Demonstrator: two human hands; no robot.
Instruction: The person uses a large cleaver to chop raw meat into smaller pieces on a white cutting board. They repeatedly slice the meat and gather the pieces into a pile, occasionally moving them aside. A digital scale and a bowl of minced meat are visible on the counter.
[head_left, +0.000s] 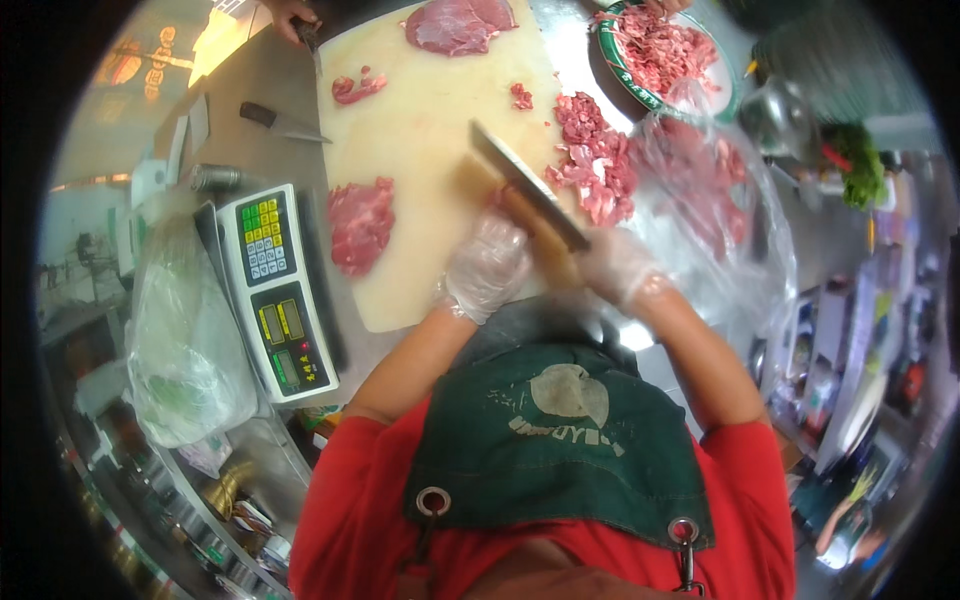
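My right hand (619, 262), in a clear plastic glove, grips the handle of a cleaver (525, 176) whose blade slants up and left over the white cutting board (435, 142). My left hand (484, 262), gloved too, is curled on a small piece of red meat (506, 199) just left of the blade; the fingertips are blurred. A pile of cut meat (596, 161) lies along the board's right edge. A larger raw slab (361, 225) rests at the left edge, and another slab (457, 26) at the far end. Small scraps (358, 88) lie between these.
Left of the board stand a digital scale (279, 296) and a knife (281, 124). A clear plastic bag (720, 195) of meat and a green-rimmed plate (724, 105) of sliced meat are at right. Another person's hand (289, 16) holds a knife at the far left corner.
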